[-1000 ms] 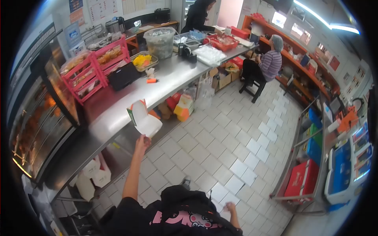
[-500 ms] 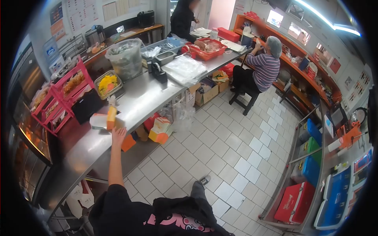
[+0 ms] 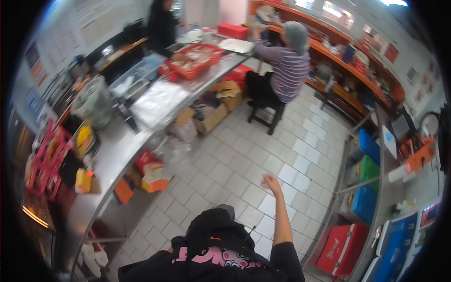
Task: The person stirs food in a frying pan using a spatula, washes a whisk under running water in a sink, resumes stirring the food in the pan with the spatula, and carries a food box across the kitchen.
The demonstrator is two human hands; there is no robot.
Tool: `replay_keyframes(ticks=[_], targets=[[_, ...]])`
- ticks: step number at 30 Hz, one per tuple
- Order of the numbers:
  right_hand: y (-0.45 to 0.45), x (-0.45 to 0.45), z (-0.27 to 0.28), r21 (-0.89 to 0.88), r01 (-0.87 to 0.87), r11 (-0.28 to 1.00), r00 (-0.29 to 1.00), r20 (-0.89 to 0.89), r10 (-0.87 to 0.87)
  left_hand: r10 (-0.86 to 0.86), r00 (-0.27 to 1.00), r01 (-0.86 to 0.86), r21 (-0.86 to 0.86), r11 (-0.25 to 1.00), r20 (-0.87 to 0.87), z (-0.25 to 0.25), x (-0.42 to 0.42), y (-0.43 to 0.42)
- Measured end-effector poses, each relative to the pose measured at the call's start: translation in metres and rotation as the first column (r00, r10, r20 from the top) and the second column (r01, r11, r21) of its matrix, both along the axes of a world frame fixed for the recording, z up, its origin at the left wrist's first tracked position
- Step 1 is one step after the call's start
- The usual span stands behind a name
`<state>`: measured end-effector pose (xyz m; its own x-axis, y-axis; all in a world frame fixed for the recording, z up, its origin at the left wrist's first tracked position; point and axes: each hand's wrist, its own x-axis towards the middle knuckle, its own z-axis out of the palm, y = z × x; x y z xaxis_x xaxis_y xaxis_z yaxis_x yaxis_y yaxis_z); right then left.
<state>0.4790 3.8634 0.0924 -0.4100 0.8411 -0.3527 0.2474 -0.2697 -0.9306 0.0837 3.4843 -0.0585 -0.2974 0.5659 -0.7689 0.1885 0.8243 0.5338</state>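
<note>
My right hand [image 3: 271, 183] is held out over the tiled floor, well away from the counter. Its fingers look loosely apart, though slightly blurred, and nothing shows in them. My left hand is out of view, below or behind the dark clothing at my front. On the steel counter to the left stands a small yellow-orange box [image 3: 83, 180]. Beside it are a black panel [image 3: 69, 168] and a pink rack [image 3: 44, 164] of packaged goods. Neither hand touches these things.
A steel counter [image 3: 116, 157] runs along the left, with boxes beneath. One person [image 3: 289, 70] sits on a black stool [image 3: 268, 115]; another [image 3: 161, 28] stands behind the counter. At right, a shelf unit holds a red cooler [image 3: 343, 249] and coloured bins.
My left hand has left the box area on the counter and dropped out of view. My right arm has come into view over the floor. The whole view has shifted to the right.
</note>
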Motion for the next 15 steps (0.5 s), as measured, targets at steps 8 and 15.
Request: replay_keyframes(ticks=[8,15], targets=[[0.223,0.099,0.037,0.283,0.055,0.957,0.998,-0.008,-0.055,-0.485,0.864,0.498,-0.360,0.789,0.135,-0.046,0.054,0.229],[0.107,0.360,-0.136,-0.434,0.824,0.365,0.483,0.202,-0.852,-0.819,0.569,0.772,-0.297,0.562,-0.071,-0.077,0.129,0.560]])
